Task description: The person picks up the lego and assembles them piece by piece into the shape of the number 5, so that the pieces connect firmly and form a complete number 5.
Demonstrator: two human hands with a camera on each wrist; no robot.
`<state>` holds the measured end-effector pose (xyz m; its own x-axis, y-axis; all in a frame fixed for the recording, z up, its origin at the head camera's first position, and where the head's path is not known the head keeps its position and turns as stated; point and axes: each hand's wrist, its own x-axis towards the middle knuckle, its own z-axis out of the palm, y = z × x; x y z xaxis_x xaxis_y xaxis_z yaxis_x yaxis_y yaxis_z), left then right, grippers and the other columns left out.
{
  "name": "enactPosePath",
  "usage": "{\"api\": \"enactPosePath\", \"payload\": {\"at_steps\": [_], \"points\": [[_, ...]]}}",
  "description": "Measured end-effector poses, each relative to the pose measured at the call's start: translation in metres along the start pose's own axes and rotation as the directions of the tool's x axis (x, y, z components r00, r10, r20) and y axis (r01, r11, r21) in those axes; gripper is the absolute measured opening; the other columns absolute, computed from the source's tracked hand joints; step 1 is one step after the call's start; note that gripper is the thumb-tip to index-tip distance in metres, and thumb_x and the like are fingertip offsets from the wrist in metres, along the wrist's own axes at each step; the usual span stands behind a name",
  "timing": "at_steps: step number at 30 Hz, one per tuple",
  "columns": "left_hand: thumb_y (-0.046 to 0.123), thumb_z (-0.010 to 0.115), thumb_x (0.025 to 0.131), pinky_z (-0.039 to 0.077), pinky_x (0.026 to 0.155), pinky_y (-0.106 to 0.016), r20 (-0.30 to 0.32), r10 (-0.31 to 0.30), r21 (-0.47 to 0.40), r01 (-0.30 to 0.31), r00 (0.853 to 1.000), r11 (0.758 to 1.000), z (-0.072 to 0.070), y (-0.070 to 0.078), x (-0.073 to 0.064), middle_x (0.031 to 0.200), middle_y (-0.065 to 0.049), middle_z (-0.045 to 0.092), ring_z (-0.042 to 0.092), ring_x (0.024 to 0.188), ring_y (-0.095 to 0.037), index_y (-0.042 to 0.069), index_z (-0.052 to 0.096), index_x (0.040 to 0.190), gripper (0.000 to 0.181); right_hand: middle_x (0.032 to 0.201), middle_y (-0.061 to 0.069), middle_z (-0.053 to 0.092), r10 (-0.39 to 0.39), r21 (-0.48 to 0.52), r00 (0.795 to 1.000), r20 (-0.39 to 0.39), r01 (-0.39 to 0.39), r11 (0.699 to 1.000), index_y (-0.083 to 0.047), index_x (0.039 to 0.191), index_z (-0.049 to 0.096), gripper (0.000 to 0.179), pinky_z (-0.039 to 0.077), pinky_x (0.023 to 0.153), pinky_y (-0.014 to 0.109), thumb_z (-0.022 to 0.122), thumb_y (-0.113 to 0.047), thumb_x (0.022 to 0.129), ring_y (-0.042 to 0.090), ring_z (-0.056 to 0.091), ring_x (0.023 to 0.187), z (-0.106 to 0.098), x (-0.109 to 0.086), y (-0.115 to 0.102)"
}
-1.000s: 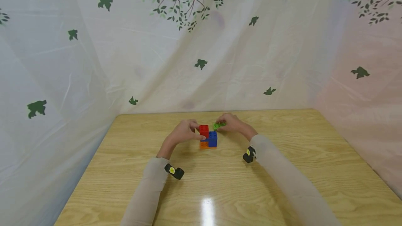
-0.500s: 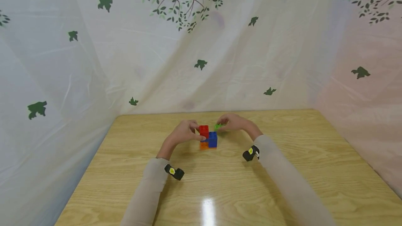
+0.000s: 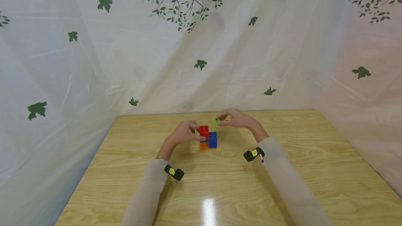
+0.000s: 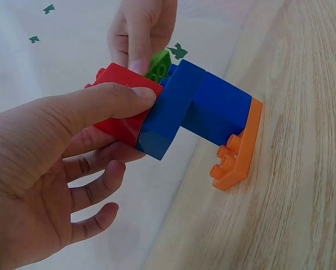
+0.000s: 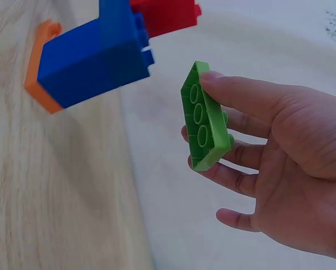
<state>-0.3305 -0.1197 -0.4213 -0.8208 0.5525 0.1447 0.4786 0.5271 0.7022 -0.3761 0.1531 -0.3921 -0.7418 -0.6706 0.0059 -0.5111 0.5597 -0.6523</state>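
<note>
A small tower of toy building bricks stands on the wooden table. At its base lies a flat orange brick (image 4: pixel 246 154), studs bare at one end. On that sits a blue brick (image 4: pixel 219 107), topped by another blue brick (image 4: pixel 176 107), and a red brick (image 3: pixel 203 129) is uppermost. My left hand (image 4: pixel 33 169) pinches the red brick, thumb across its side, other fingers loosely bent. Behind and right of the tower, my right hand (image 3: pixel 237 118) holds a flat green brick (image 5: pixel 217 132) between thumb and fingers. The green brick's hollow underside faces the tower in the right wrist view.
The wooden table (image 3: pixel 210 184) reaches back to a pale cloth backdrop (image 3: pixel 169 69) printed with leaves and birds. More cloth hangs along both sides. A dark wrist camera (image 3: pixel 174 172) is strapped over the left sleeve and another wrist camera (image 3: pixel 253 154) over the right.
My right hand has risen and shifted slightly back with the green brick, tilting it so its studs no longer show in the head view. My left hand and the tower have stayed put.
</note>
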Motion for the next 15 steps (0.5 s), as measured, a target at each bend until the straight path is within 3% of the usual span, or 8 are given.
{"api": "enactPosePath", "payload": {"at_steps": [15], "points": [[0.020, 0.084, 0.084, 0.043, 0.061, -0.022, -0.003, 0.012, 0.010, -0.012, 1.000, 1.000, 0.000, 0.002, 0.000, 0.086, -0.009, 0.065, 0.054, 0.070, -0.011, 0.010, 0.078, 0.086, 0.012, 0.126, 0.012, 0.068, -0.109, -0.019, 0.994, -0.017, 0.109, 0.994, -0.007, 0.128, 0.069, 0.034, 0.048, 0.103, 0.053, 0.069, -0.023, 0.098, 0.030, 0.061, 0.116, -0.003, -0.009, -0.045]]}}
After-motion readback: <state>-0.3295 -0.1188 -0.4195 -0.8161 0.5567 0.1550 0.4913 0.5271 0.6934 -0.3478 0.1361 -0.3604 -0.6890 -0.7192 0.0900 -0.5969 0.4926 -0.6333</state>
